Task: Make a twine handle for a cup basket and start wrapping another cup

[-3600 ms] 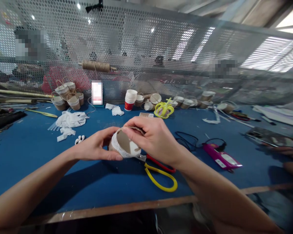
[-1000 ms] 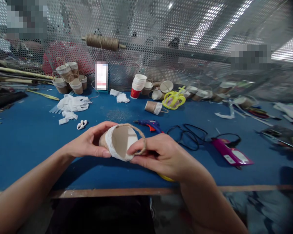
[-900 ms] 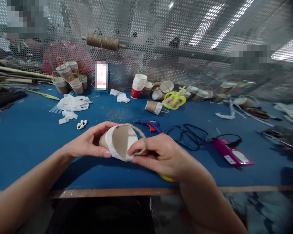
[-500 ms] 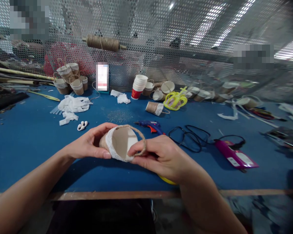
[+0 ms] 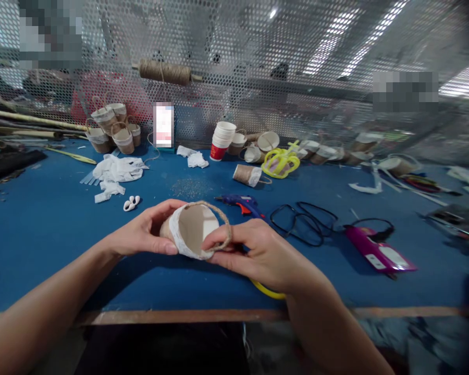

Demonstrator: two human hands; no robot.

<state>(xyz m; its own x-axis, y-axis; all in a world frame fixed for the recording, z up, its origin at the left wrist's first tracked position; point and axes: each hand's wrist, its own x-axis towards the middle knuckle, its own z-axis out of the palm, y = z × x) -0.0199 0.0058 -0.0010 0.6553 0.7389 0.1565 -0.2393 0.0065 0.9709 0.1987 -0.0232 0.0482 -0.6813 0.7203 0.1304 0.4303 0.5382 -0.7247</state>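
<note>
A paper cup wrapped in brown twine (image 5: 174, 234), with a white lace band round its rim and a twine handle arching over it, lies tilted with its mouth toward my right side. My left hand (image 5: 150, 229) is wrapped round its body, thumb on the near side. The fingers of my right hand (image 5: 250, 247) pinch the rim where one end of the handle (image 5: 223, 216) meets it, the index fingertip inside the mouth. Just behind the cup is a blue glue gun (image 5: 240, 200) with a red trigger. Something yellow (image 5: 271, 292) shows partly under my right wrist.
Several twine-wrapped cups (image 5: 123, 139) stand at the back left, near white lace scraps (image 5: 119, 167). A stack of paper cups (image 5: 223, 136) stands at the back. A black cable (image 5: 310, 224) and a purple box (image 5: 379, 250) lie to the right. Perforated metal mesh (image 5: 226, 67) rises behind.
The cup and both hands have hardly moved; both keep their hold on it. The whole view has shifted very slightly.
</note>
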